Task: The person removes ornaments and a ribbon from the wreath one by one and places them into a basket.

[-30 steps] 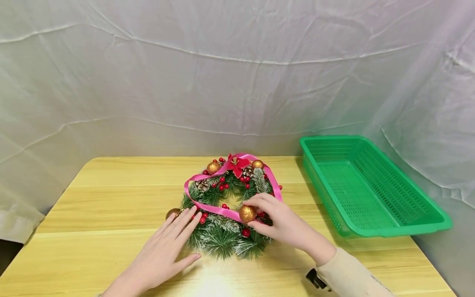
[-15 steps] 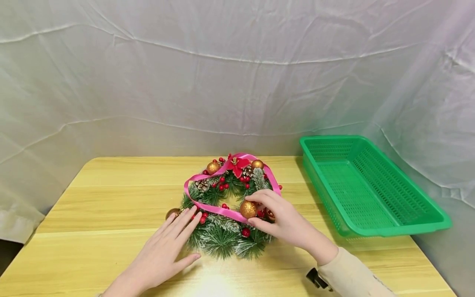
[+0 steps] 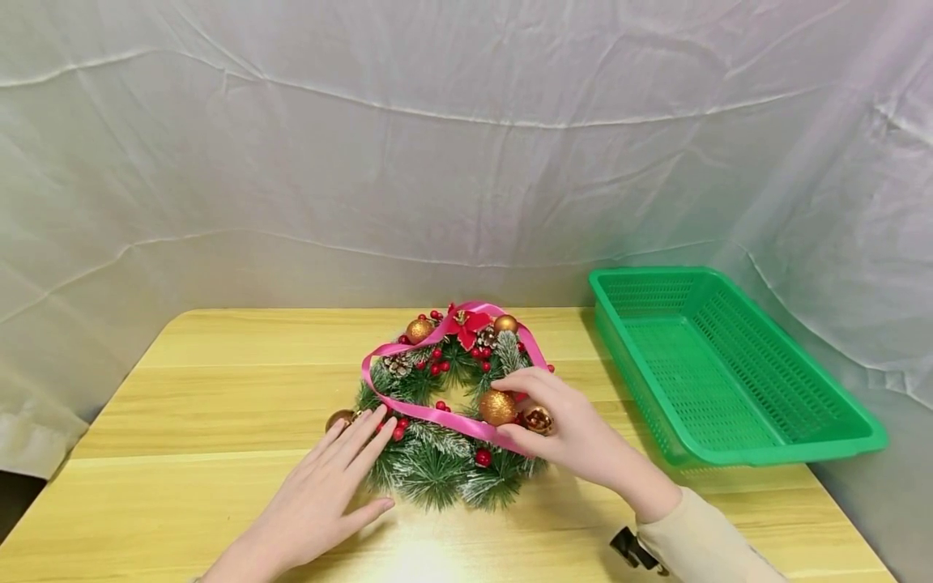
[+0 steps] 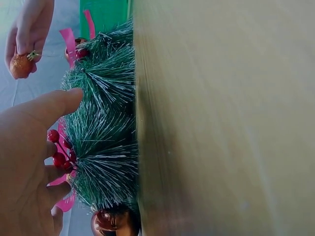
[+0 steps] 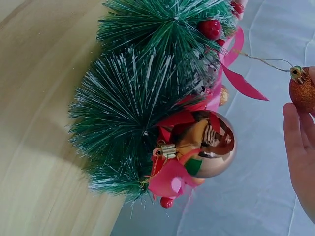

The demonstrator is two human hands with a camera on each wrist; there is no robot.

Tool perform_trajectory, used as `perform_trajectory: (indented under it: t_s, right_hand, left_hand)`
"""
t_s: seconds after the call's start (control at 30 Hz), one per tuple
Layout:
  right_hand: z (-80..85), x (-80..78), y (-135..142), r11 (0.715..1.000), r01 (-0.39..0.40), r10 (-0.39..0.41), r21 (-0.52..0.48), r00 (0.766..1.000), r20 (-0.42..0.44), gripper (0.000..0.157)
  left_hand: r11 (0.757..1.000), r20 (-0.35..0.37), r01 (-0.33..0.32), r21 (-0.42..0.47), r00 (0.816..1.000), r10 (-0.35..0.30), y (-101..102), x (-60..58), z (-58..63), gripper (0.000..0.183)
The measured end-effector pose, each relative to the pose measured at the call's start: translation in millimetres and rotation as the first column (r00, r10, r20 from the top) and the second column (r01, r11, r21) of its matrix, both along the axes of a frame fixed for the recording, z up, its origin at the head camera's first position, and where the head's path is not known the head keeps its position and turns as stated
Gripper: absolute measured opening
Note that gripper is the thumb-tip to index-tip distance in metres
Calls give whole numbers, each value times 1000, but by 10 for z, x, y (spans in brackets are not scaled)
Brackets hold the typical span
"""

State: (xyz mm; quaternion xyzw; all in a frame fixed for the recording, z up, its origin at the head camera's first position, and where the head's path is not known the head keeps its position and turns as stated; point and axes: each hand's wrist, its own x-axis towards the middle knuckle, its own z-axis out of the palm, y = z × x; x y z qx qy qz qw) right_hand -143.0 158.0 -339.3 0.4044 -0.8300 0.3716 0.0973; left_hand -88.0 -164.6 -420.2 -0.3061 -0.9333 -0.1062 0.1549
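Ball (image 3: pixel 498 407) in right hand (image 3: pixel 576 425): pinched between thumb and fingers, raised over right side of wreath (image 3: pixel 430 474). Touches wreath's near left edge with straight fingers of left hand (image 3: pixel 321 494). On right, apart: green basket (image 3: pixel 692 385).

This looks like a small curtained-off booth set up for tabletop handwork, though what kind of building lies beyond it cannot be told. Pale, creased cloth (image 3: pixel 466 178) hangs behind the wood-grain tabletop (image 3: pixel 219 389) and along both sides of it, its long fold lines running across like those of a makeshift backdrop. A bright patch of glare (image 3: pixel 423 560) near the front edge suggests a light overhead, and a perforated green plastic basket (image 3: pixel 700 380) and a decorated wreath (image 3: pixel 430 478) sit on the wood.
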Motion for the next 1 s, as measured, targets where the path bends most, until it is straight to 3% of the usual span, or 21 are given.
perform_trajectory:
  t_s: [0.17, 0.4, 0.63, 1.0]
  right_hand:
    - [21, 19, 60, 999, 34, -34, -15, 999, 32, 44]
    - [22, 6, 155, 998, 5, -2, -55, 999, 41, 45]
    - [42, 7, 274, 996, 27, -23, -86, 998, 50, 47]
    - [32, -14, 474, 979, 47, -11, -199, 984, 180, 45]
  left_hand:
    - [1000, -1, 1, 0, 1000, -1, 0, 0, -1, 89]
    - [1000, -5, 2, -2, 1000, -2, 0, -2, -4, 89]
    - [1000, -7, 2, -3, 1000, -2, 1, -2, -5, 89]
    - [1000, -5, -1, -8, 1000, 1, -2, -4, -14, 89]
